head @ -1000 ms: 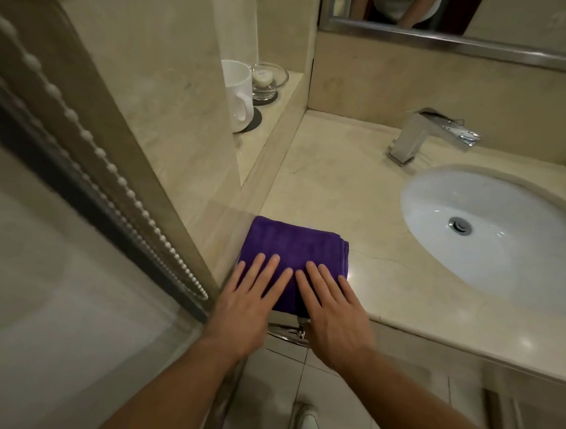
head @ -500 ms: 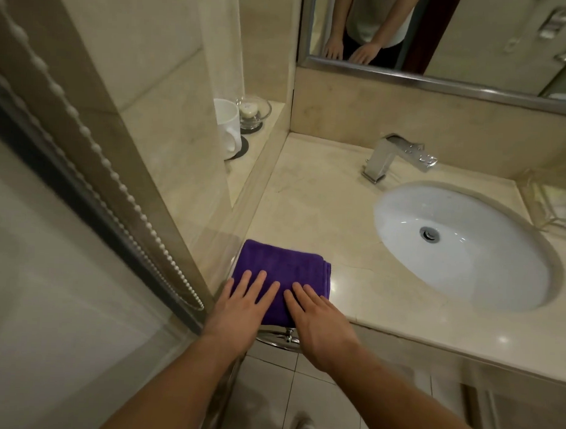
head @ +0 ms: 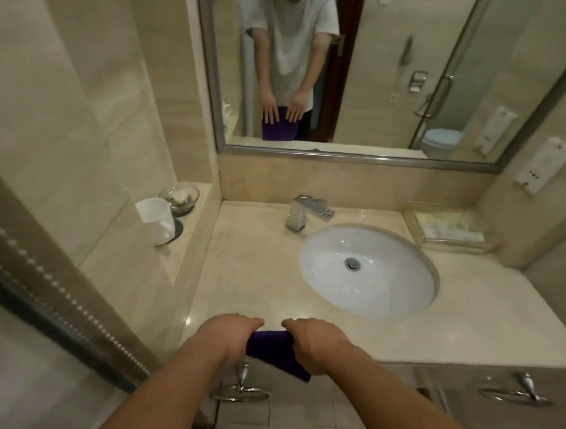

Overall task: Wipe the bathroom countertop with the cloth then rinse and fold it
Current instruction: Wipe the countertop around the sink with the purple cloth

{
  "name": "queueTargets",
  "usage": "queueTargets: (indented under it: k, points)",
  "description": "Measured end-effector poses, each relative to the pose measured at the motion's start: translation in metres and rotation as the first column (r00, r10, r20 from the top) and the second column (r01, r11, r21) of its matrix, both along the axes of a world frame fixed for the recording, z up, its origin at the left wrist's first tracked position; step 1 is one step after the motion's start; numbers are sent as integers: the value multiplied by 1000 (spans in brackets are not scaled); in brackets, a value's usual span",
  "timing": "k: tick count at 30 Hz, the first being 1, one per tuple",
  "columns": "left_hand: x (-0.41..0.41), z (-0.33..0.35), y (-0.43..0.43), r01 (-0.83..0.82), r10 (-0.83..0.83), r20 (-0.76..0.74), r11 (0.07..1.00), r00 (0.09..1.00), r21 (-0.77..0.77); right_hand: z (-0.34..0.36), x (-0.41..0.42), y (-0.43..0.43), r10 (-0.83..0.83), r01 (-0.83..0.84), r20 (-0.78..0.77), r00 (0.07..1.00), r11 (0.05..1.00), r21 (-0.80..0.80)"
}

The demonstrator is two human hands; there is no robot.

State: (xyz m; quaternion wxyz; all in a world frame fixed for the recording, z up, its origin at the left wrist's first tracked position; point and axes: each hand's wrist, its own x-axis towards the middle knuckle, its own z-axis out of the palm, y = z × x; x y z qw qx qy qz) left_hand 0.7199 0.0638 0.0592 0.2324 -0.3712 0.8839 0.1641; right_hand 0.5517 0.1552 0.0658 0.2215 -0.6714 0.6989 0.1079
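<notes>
The purple cloth (head: 270, 348) is folded and hangs between my hands at the front edge of the beige countertop (head: 241, 270); its lower corner overlaps the cabinet front. My left hand (head: 232, 336) grips its left end and my right hand (head: 315, 342) grips its right end. Both sets of fingers curl over the far side, knuckles up. In the mirror (head: 376, 73) the fingers lie over the cloth's top and the cloth hangs below them.
A white oval sink (head: 369, 272) with a chrome faucet (head: 307, 212) sits right of centre. A white mug (head: 156, 219) and a glass dish (head: 179, 196) stand on the left ledge. A clear tray (head: 448, 229) is at the back right. A glass door frame (head: 63, 303) runs along the left.
Both hands lay flat on the folded cloth on the counter; now they grip its ends and have drawn it off toward me. The view has pulled back and tilted up.
</notes>
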Motion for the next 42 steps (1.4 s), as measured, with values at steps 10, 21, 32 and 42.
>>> queueTargets:
  k: [10,21,32,42]
  points:
    - [-130,54,-29,138,-142,-48,987,989,-86,55,-119,-10,-180,177,-38,983,982,-59]
    - [-321,43,-85,114,-117,-54,992,992,-53,39,-307,-71,-226,226,-2,974,974,-24]
    - [-483,61,-215,12,-127,-233,897,964,-443,46,-461,-198,-280,290,81,957,890,-353]
    - [-500,-111,-208,108,-98,76,984,992,-138,-109,-501,-202,-64,66,-78,995,998,21]
